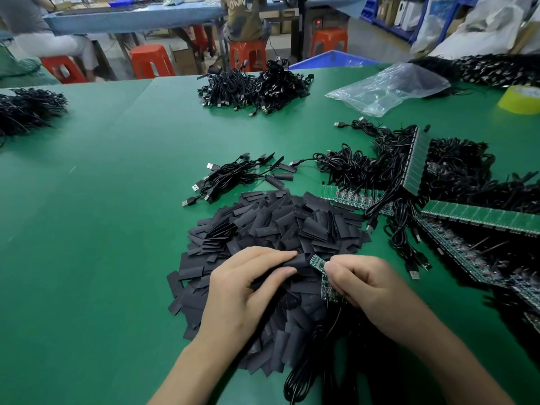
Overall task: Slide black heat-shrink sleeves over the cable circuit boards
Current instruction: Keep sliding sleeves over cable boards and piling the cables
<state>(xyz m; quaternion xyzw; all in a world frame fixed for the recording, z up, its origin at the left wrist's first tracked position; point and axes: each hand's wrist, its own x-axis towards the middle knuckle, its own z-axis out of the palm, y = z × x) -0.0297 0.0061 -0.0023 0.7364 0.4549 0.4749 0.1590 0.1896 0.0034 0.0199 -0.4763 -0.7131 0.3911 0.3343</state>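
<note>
Left hand [248, 283] pinches a sleeve [301, 263]; right hand [359, 283] apparently grips a circuit board [318, 263].

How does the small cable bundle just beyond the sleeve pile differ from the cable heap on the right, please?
The small bundle holds few cables; the right heap holds many. The small bundle's ends wear black sleeves; the right heap's ends are bare green boards joined in strips. Both are black cables with USB plugs.
</note>
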